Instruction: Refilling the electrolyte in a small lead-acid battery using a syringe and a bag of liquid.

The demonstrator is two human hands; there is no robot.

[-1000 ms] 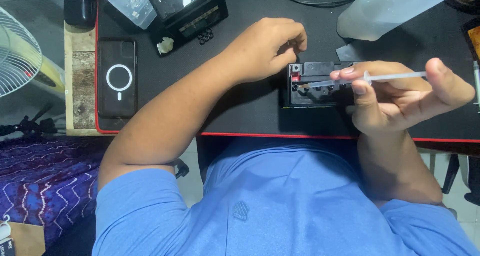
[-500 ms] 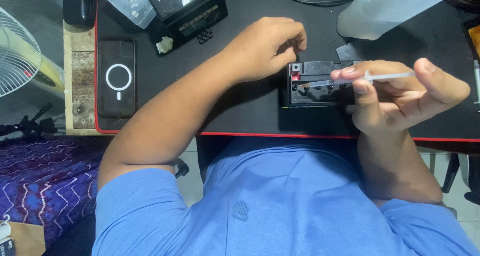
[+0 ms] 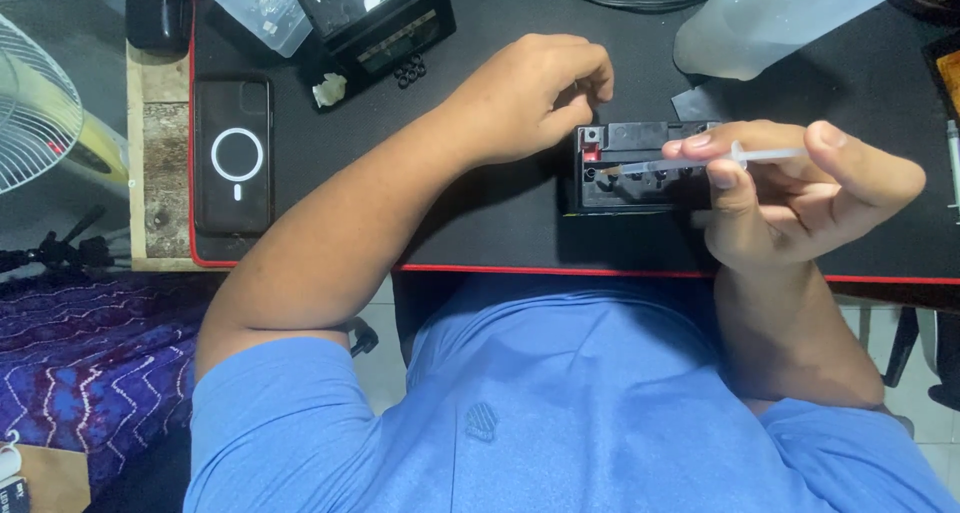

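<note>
Looking down from the head view, I see my right hand (image 3: 800, 188) pinching a thin clear syringe (image 3: 700, 160) between thumb and fingers, held level with its tip over the open top of a small black battery (image 3: 625, 168). That battery sits on the black mat (image 3: 500, 213) with a red edge that covers the table, just ahead of my chest. My left hand (image 3: 530, 98) is curled loosely, fingertips resting at the battery's far left corner beside a red terminal; it grips nothing that I can make out. A phone (image 3: 232, 155) lies well apart at the mat's left side, a black device (image 3: 385, 18) sits near the far edge, and a clear plastic jug (image 3: 770, 18) lies beyond the battery.
</note>
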